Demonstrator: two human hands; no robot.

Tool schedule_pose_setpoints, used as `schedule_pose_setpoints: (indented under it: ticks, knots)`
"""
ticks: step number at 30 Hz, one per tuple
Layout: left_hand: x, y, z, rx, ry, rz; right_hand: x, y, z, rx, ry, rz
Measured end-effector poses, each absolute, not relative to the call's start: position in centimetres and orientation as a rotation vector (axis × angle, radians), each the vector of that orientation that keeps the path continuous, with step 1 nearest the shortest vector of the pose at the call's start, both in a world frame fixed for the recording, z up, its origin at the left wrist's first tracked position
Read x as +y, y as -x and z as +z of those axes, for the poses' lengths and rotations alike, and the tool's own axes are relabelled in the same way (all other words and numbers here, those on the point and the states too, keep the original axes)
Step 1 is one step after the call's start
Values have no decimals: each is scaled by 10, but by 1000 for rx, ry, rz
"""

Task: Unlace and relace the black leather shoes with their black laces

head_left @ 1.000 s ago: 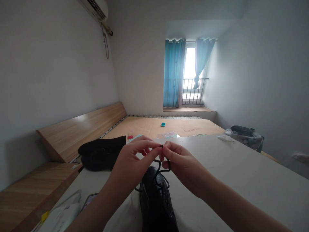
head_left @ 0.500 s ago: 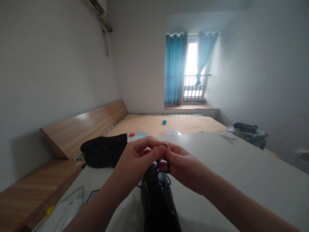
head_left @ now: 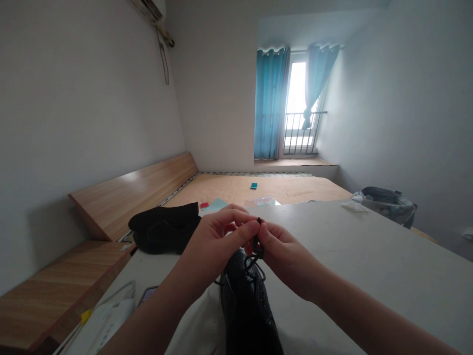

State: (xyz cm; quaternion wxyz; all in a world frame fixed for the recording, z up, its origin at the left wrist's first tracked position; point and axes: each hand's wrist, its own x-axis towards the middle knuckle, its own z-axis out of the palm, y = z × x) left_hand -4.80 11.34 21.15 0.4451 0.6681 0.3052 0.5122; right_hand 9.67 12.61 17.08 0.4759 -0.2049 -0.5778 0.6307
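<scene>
A black leather lace-up shoe (head_left: 246, 305) stands on the white table (head_left: 332, 276) right in front of me. Above its toe end, my left hand (head_left: 225, 236) and my right hand (head_left: 283, 251) meet, both closed. Thumbs and forefingers pinch a black shoelace (head_left: 259, 241), which bends into a small tight loop between them. More lace runs loose over the shoe's eyelets below my fingers. Behind my left wrist, a second black shoe (head_left: 162, 231) lies on the table. My left hand hides part of that shoe.
At the lower left are a white power strip (head_left: 107, 315) and a phone (head_left: 148, 293), partly behind my left forearm. A small plastic packet (head_left: 354, 207) lies near the table's far right edge. Beyond stand a bed (head_left: 306, 185) and a grey bag (head_left: 391, 204).
The lace loop between my fingers has become smaller and tighter. My hands stay together above the shoe, and the whole view has shifted slightly.
</scene>
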Motion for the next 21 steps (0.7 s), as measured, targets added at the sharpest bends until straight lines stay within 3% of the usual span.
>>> schedule_pose_setpoints:
  ticks: [12,19,21]
  knots:
    - [110,49,207,889,-1692,1314,124,-97,167,-1518,466,1663]
    - [100,48,213,856,-1724,1432,126,-109,185,-1488,37,2104]
    - [101,48,214,844,-1775,1457,125,-116,190,-1643,101,2055]
